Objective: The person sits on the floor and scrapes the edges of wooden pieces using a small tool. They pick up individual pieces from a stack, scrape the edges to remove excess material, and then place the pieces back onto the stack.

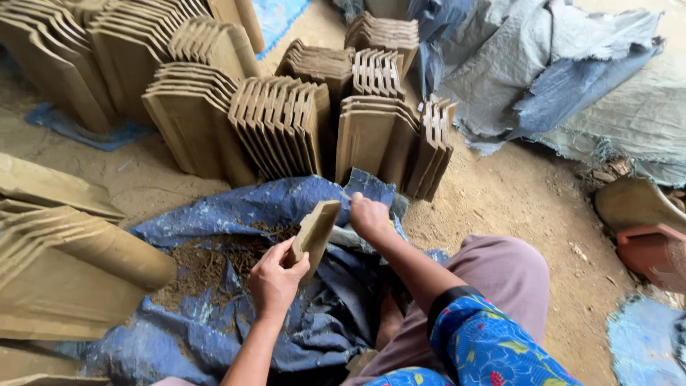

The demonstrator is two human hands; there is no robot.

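Clay tile (pixel 316 230) gripped by left hand (pixel 275 279), right hand (pixel 369 218) fisted, contents hidden

Left hand (pixel 275 275) raised, fingers (pixel 296 266) curled in a grip, right hand (pixel 369 218) fisted, forearm extended

The light is soft and even, like daylight under a cover or on a cloudy day. It comes mostly from above and from the top right, where the grey sheets (pixel 572 64) look the brightest and a little washed out. There is no strong glare. The shadows are weak and have no sharp edge; the darkest places are the gaps between the standing clay tiles (pixel 279 129) and the folds of the blue tarpaulin (pixel 336 314) near the bottom. The centre is quite sharp. The lens is wide, so the edges bend and stretch, and the stacked tiles at the left edge (pixel 64 264) look large and slightly soft. The bottom right corner is also a little blurred.
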